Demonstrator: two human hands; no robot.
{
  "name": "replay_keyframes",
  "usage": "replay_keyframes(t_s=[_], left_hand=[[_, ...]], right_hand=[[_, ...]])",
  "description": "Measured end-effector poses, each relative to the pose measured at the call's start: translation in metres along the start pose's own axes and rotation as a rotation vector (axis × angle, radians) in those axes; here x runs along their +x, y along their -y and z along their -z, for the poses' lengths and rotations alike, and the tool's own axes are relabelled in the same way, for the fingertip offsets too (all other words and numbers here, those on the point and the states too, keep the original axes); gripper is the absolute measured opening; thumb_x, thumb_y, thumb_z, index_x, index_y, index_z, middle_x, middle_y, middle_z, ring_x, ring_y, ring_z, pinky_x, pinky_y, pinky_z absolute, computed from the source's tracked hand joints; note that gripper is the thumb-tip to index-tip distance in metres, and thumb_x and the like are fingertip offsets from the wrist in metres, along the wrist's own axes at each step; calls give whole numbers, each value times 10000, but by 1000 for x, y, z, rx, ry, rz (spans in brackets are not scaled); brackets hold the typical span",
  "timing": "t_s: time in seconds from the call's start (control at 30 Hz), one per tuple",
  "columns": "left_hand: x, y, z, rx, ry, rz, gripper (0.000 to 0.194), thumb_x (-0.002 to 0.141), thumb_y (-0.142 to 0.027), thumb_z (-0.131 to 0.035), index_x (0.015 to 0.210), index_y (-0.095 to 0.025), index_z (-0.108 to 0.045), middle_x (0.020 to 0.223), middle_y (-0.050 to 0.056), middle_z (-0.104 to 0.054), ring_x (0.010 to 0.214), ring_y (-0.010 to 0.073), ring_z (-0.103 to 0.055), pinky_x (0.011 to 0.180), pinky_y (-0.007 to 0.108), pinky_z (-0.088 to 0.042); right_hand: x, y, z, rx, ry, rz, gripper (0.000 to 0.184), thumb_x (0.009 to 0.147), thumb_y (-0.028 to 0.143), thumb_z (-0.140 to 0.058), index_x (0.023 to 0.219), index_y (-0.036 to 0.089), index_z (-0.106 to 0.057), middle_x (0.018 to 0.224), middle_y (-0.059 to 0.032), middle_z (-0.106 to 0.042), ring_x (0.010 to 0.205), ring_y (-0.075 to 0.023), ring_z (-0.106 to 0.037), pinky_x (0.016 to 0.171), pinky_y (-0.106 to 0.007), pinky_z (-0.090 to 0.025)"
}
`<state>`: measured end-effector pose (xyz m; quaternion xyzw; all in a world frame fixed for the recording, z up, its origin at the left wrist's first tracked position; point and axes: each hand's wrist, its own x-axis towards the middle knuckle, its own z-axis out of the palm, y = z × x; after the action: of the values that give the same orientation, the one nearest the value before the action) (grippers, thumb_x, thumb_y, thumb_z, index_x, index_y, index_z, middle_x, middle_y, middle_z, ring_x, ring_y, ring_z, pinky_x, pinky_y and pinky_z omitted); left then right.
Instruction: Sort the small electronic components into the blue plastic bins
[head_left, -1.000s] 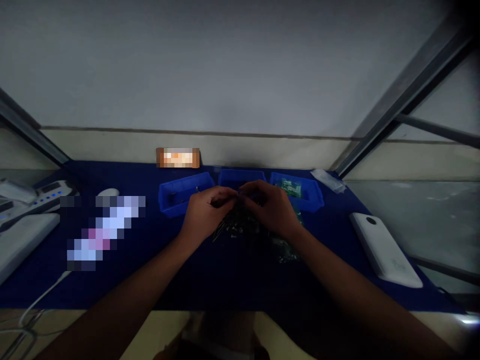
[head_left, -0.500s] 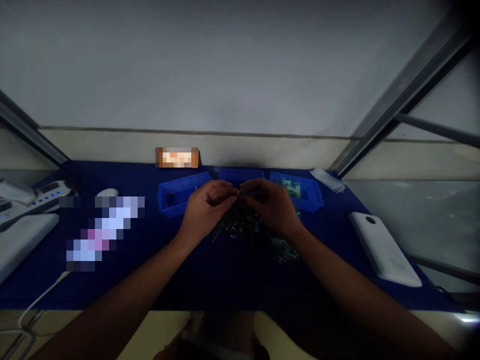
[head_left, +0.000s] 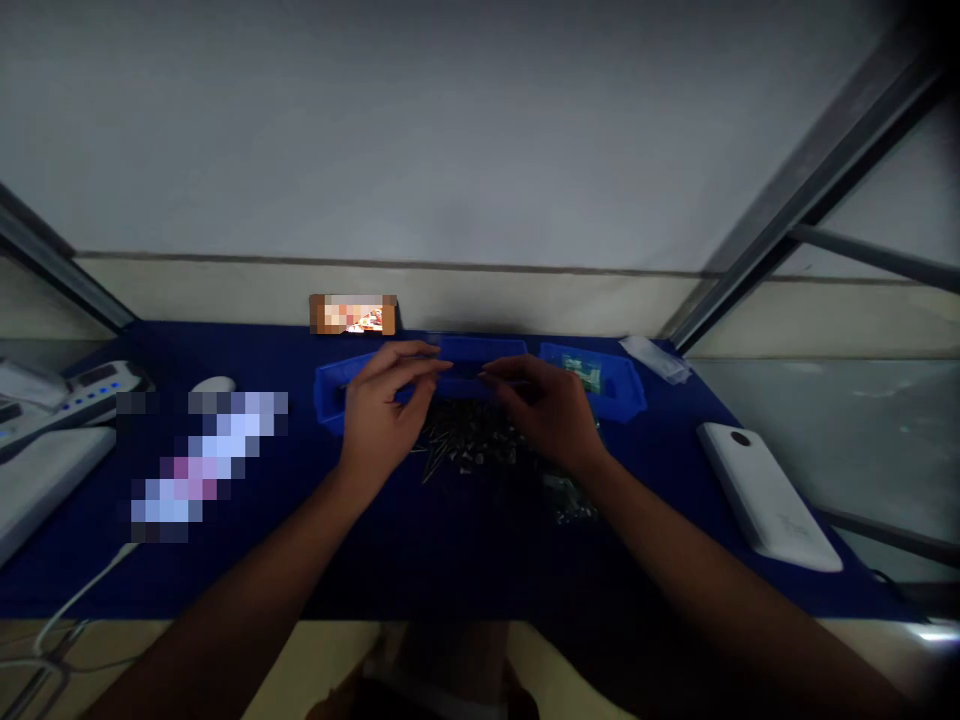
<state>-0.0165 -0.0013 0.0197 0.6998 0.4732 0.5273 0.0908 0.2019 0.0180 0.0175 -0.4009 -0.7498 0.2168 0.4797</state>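
My left hand [head_left: 390,400] hovers over the left blue bin, its fingers stretched out and thumb apart, with nothing visible in it. My right hand [head_left: 544,400] is closed in a pinch in front of the middle blue bin [head_left: 484,348]; a tiny thing at its fingertips is too small and dark to name. Below and between the hands lies a pile of small dark metal pieces [head_left: 469,440], some long and thin like pins. The left blue bin [head_left: 330,395] is partly covered by my left hand. A right blue bin [head_left: 626,385] contains a clear packet with a greenish look [head_left: 583,372].
A clear plastic bag [head_left: 570,498] lies beside the pile. To the right are a white power bank [head_left: 769,500] and a plastic packet [head_left: 654,360]. On the left are a blurred-out phone [head_left: 202,465] with a cable, a white mouse [head_left: 214,387] and a power strip [head_left: 112,385].
My hands were together at the fingertips over a small piece. My left hand has since moved away to the left and opened; the right has stayed nearly in place, still pinched.
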Motion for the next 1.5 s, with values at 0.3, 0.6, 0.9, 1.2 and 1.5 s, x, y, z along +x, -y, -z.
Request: replay_keyframes(t_s=[0.3,0.6,0.9,1.2,1.5], left_hand=[[4,12,6,272,72,-106,281,982,-120,-556,1097,-244,-781,1225,31,-744,1153,212,-702,1075,389,-533],[3,25,8,631,103,12,89,888,-164,-616,866,-239,-659,892,52,-710,831,267,-672,698,372,-474],[4,19,7,556,122,-69,122,929,-145,-561,871,-224,-634,912,57,-689,921,266,-657,858,403,-500],[-7,-3,-10,126,207,-154,215,964,-108,-530,1022,-227,-699,1067,51,-705,1033,210,-682,957,362,-543],[-6,-2,-6,93,130,-34,227,1019,-214,-565,1168,-246,-734,1071,27,-775,924,192,-717,841,319,-541]], right_hand=[[0,-6,0,-192,7,129,166,994,209,-651,1122,241,-752,1049,-39,-787,954,-212,-741,858,-341,-581],[-1,-10,-1,-271,248,240,171,1005,210,-643,1150,240,-727,1061,-56,-764,1000,-216,-709,872,-345,-554],[-4,-10,-5,-476,530,356,175,980,280,-711,1145,235,-746,1109,-77,-734,1059,-245,-667,799,-346,-537],[-2,-8,-6,-405,599,403,133,978,159,-678,1079,216,-742,1024,-65,-747,955,-221,-681,791,-326,-532],[0,-7,-3,-105,288,251,229,935,101,-711,1078,268,-775,1007,-12,-785,967,-194,-714,850,-315,-564]])
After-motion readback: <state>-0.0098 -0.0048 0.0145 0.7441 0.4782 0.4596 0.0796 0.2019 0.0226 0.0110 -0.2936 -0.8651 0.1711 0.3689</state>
